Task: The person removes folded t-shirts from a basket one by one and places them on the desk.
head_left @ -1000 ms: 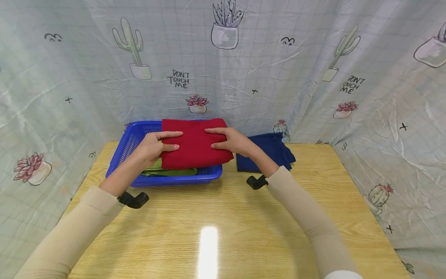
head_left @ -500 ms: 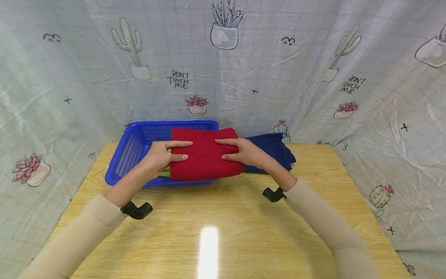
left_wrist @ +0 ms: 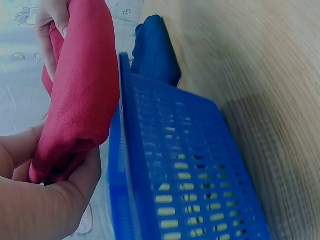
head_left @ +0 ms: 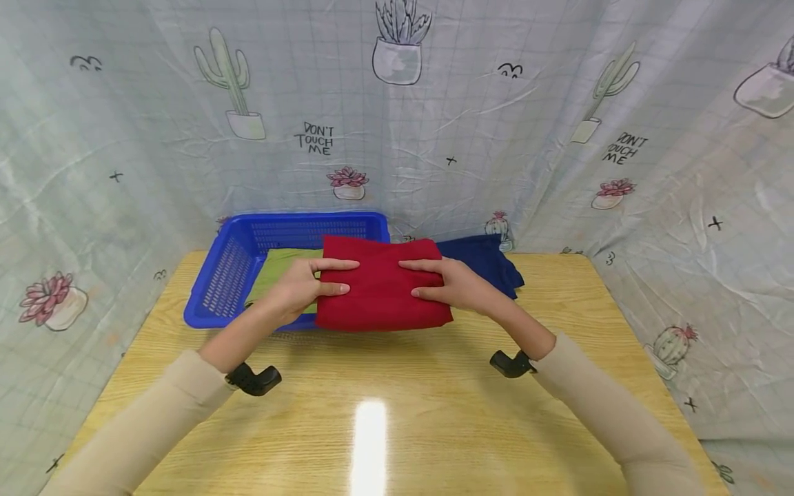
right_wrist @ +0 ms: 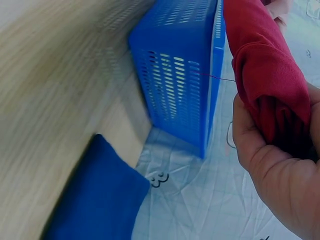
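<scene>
A folded red cloth (head_left: pixel 384 303) is held up between both hands, partly over the right part of a blue plastic basket (head_left: pixel 214 289). My left hand (head_left: pixel 298 286) grips its left end; in the left wrist view the thumb and fingers close round the folded layers of the red cloth (left_wrist: pixel 85 85). The right end is in my right hand (head_left: pixel 459 284), and the right wrist view shows the thumb and fingers round the rolled edge of the red cloth (right_wrist: pixel 272 75). Inside the basket lies a yellow-green cloth (head_left: pixel 279 265), partly hidden by the left hand and the red cloth.
On the table (head_left: pixel 310 413), right of the basket, a navy blue cloth (head_left: pixel 484 258) lies flat, partly behind the right hand and red cloth. A patterned curtain (head_left: pixel 446 103) hangs behind the table and at both sides. Black wrist cameras sit below each hand.
Both hands have carried the red cloth from above the basket toward the right and nearer the person. More of the basket and the yellow-green cloth shows now.
</scene>
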Action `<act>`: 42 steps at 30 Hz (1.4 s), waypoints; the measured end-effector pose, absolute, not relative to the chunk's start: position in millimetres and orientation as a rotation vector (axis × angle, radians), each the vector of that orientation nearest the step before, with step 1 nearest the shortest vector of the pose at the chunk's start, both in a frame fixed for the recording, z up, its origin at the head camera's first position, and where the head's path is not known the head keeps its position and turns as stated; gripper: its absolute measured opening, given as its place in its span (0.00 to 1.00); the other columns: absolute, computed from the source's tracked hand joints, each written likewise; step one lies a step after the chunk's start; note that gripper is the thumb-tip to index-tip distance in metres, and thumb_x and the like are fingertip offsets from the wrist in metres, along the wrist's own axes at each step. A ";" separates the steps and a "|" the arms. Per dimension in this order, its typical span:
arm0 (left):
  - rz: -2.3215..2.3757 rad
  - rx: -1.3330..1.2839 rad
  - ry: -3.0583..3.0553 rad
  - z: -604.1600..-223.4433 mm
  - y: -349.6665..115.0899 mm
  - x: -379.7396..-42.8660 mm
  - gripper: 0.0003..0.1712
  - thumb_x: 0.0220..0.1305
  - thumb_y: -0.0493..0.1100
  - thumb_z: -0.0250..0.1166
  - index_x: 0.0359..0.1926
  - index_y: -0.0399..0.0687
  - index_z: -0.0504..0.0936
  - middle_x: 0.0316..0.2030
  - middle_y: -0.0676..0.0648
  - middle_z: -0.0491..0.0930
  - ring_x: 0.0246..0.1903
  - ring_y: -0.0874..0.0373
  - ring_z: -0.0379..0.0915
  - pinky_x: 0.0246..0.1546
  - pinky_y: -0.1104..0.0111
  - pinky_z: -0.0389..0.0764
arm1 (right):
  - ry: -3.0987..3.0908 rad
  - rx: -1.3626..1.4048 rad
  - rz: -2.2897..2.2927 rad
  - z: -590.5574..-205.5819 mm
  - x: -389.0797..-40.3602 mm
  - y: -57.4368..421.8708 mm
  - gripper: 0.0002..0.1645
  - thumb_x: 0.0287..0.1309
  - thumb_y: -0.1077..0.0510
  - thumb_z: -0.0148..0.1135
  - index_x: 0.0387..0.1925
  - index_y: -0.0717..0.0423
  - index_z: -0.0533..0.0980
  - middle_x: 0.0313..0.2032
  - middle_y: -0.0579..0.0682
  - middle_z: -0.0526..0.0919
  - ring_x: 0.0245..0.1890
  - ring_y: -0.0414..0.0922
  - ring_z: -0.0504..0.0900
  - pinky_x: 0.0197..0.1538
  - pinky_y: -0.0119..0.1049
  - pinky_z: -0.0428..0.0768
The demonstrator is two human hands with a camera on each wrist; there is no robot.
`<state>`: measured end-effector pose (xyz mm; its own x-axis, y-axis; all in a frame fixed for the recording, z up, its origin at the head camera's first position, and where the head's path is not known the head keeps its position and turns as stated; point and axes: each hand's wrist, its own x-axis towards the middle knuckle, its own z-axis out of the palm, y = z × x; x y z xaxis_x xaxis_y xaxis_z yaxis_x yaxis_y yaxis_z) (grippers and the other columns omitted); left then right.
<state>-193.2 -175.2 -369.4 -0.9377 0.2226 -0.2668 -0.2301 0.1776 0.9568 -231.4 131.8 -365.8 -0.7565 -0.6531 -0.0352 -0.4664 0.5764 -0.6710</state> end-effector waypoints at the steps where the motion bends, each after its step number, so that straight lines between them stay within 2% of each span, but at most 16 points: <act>1: 1.814 0.000 2.113 -370.4 -173.2 -193.6 0.31 0.63 0.28 0.69 0.67 0.46 0.79 0.74 0.42 0.60 0.37 0.57 0.83 0.34 0.71 0.83 | 2.532 -0.918 -0.958 -366.9 -230.4 133.8 0.35 0.67 0.52 0.67 0.74 0.41 0.69 0.49 0.51 0.81 0.41 0.46 0.76 0.40 0.39 0.74; 6: 1.816 0.027 2.089 -376.5 -160.3 -194.4 0.30 0.63 0.29 0.69 0.66 0.47 0.79 0.74 0.41 0.58 0.39 0.57 0.83 0.35 0.69 0.84 | 2.542 -0.902 -0.974 -375.3 -225.4 149.0 0.35 0.66 0.52 0.68 0.73 0.41 0.70 0.48 0.49 0.82 0.38 0.45 0.75 0.38 0.37 0.74; 8: 1.826 0.031 2.079 -378.2 -153.3 -193.7 0.30 0.62 0.28 0.70 0.65 0.47 0.81 0.73 0.41 0.60 0.39 0.55 0.83 0.35 0.68 0.85 | 2.538 -0.890 -0.998 -377.4 -222.3 157.4 0.35 0.66 0.51 0.68 0.73 0.40 0.70 0.52 0.49 0.82 0.39 0.45 0.76 0.39 0.38 0.74; 11: 1.830 0.088 2.093 -379.8 -141.8 -192.5 0.29 0.62 0.29 0.70 0.64 0.48 0.82 0.71 0.41 0.63 0.47 0.52 0.80 0.36 0.67 0.85 | 2.527 -0.840 -1.063 -379.5 -217.6 171.0 0.34 0.66 0.51 0.68 0.72 0.38 0.71 0.57 0.48 0.81 0.45 0.45 0.78 0.42 0.38 0.77; 14: 1.830 0.152 2.123 -381.8 -131.3 -191.5 0.28 0.61 0.30 0.71 0.62 0.50 0.84 0.70 0.42 0.66 0.59 0.48 0.71 0.36 0.67 0.84 | 2.514 -0.777 -1.129 -379.8 -213.0 182.6 0.33 0.65 0.50 0.69 0.71 0.36 0.72 0.62 0.48 0.78 0.52 0.47 0.77 0.45 0.40 0.80; 17: 1.807 0.197 2.158 -384.8 -124.1 -190.7 0.27 0.60 0.30 0.72 0.60 0.51 0.85 0.70 0.43 0.67 0.66 0.47 0.63 0.36 0.69 0.82 | 2.499 -0.749 -1.151 -382.4 -210.1 191.0 0.33 0.66 0.49 0.68 0.71 0.35 0.72 0.61 0.47 0.79 0.49 0.46 0.78 0.43 0.39 0.80; 19: 1.790 0.215 2.175 -387.1 -120.2 -189.7 0.27 0.59 0.30 0.72 0.59 0.52 0.86 0.69 0.43 0.68 0.68 0.47 0.61 0.36 0.69 0.82 | 2.489 -0.745 -1.152 -384.7 -208.1 195.3 0.33 0.66 0.49 0.68 0.71 0.35 0.72 0.57 0.47 0.81 0.41 0.46 0.79 0.40 0.38 0.79; 21: 1.780 0.241 2.182 -389.5 -116.0 -188.8 0.27 0.59 0.30 0.73 0.59 0.52 0.86 0.69 0.43 0.69 0.68 0.46 0.61 0.37 0.69 0.82 | 2.493 -0.748 -1.154 -387.7 -206.7 200.6 0.33 0.66 0.48 0.68 0.71 0.35 0.72 0.56 0.47 0.81 0.40 0.45 0.79 0.40 0.37 0.79; 24: 1.770 0.273 2.185 -393.5 -107.9 -186.7 0.26 0.59 0.32 0.74 0.58 0.54 0.87 0.68 0.43 0.70 0.68 0.46 0.61 0.41 0.68 0.82 | 2.490 -0.731 -1.175 -389.8 -204.0 209.9 0.33 0.66 0.48 0.68 0.71 0.34 0.72 0.59 0.47 0.80 0.45 0.47 0.80 0.42 0.37 0.81; 27: 1.733 0.323 2.232 -397.4 -98.7 -184.3 0.26 0.58 0.34 0.75 0.57 0.56 0.88 0.67 0.44 0.72 0.68 0.47 0.62 0.46 0.67 0.81 | 2.489 -0.702 -1.177 -388.8 -202.0 221.0 0.32 0.66 0.48 0.68 0.70 0.33 0.73 0.64 0.48 0.76 0.58 0.49 0.76 0.47 0.38 0.83; 31: 1.669 0.400 2.305 -401.5 -83.8 -181.1 0.25 0.57 0.36 0.76 0.56 0.57 0.88 0.58 0.46 0.79 0.59 0.52 0.70 0.41 0.68 0.79 | 2.516 -0.688 -1.133 -387.2 -198.1 236.1 0.32 0.66 0.48 0.68 0.70 0.34 0.73 0.67 0.49 0.74 0.62 0.51 0.73 0.50 0.38 0.81; 33: 1.635 0.437 2.331 -403.8 -77.0 -180.5 0.24 0.57 0.36 0.76 0.56 0.58 0.88 0.40 0.49 0.83 0.41 0.56 0.74 0.30 0.71 0.73 | 2.544 -0.702 -1.108 -387.5 -196.3 242.4 0.32 0.66 0.48 0.68 0.70 0.36 0.74 0.67 0.50 0.74 0.62 0.52 0.73 0.51 0.38 0.80; 35: 1.595 0.482 2.355 -406.0 -70.4 -180.2 0.24 0.58 0.36 0.76 0.56 0.58 0.88 0.25 0.52 0.78 0.26 0.59 0.67 0.22 0.72 0.64 | 2.566 -0.696 -1.091 -388.2 -194.1 248.8 0.31 0.66 0.49 0.68 0.69 0.37 0.74 0.66 0.51 0.75 0.61 0.52 0.73 0.50 0.36 0.80; 37: 1.563 0.528 2.367 -408.8 -63.5 -180.8 0.24 0.58 0.36 0.76 0.56 0.57 0.88 0.17 0.55 0.69 0.18 0.61 0.56 0.18 0.72 0.58 | 2.580 -0.679 -1.084 -388.4 -191.7 255.3 0.31 0.66 0.49 0.69 0.69 0.38 0.75 0.65 0.52 0.76 0.59 0.52 0.73 0.48 0.34 0.80; 38: 1.551 0.553 2.371 -410.6 -59.8 -181.2 0.23 0.59 0.36 0.76 0.56 0.57 0.88 0.14 0.54 0.65 0.15 0.61 0.52 0.17 0.72 0.56 | 2.580 -0.669 -1.084 -388.1 -190.7 258.8 0.31 0.66 0.49 0.69 0.69 0.38 0.75 0.65 0.53 0.75 0.58 0.52 0.74 0.46 0.34 0.80; 42: 1.522 0.616 2.380 -416.2 -42.8 -183.1 0.24 0.58 0.36 0.76 0.56 0.56 0.88 0.16 0.56 0.65 0.13 0.62 0.51 0.16 0.73 0.56 | 2.596 -0.647 -1.067 -384.6 -188.5 274.7 0.30 0.66 0.50 0.68 0.69 0.40 0.75 0.64 0.54 0.76 0.51 0.49 0.76 0.41 0.32 0.79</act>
<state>-183.1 -42.8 -416.2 -0.8793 0.4760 0.0168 0.2149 0.3651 0.9058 -188.5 274.7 -384.6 -0.8668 -0.4938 -0.0691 -0.3023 0.6307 -0.7147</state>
